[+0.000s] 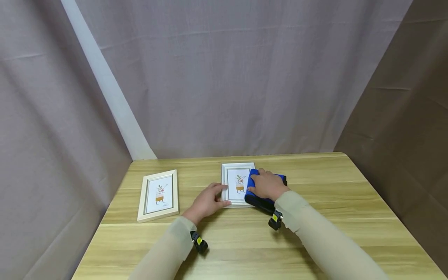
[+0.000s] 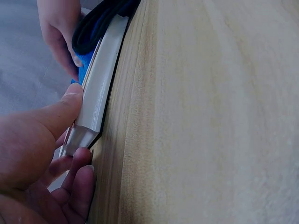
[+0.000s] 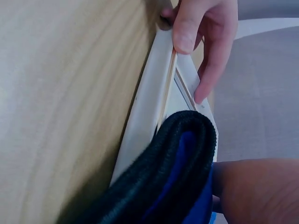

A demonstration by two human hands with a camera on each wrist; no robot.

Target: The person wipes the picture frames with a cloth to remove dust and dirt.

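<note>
Left arm point(image 1: 164, 249): stretched forward, angled inward.
Left grip point(image 1: 207, 200): thumb point(image 2: 64, 109) set apart from the fingers point(image 2: 83, 184), lower ones curled.
Right arm point(image 1: 329, 233): stretched forward, slanting inward.
Right grip point(image 1: 267, 184): back upward, fingers bent, slightly farther forward than the left.

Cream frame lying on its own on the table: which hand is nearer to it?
Left. The left hand, at the white frame's corner, is just right of the cream frame; the right hand, on the blue-and-black cloth, is farther right.
</note>
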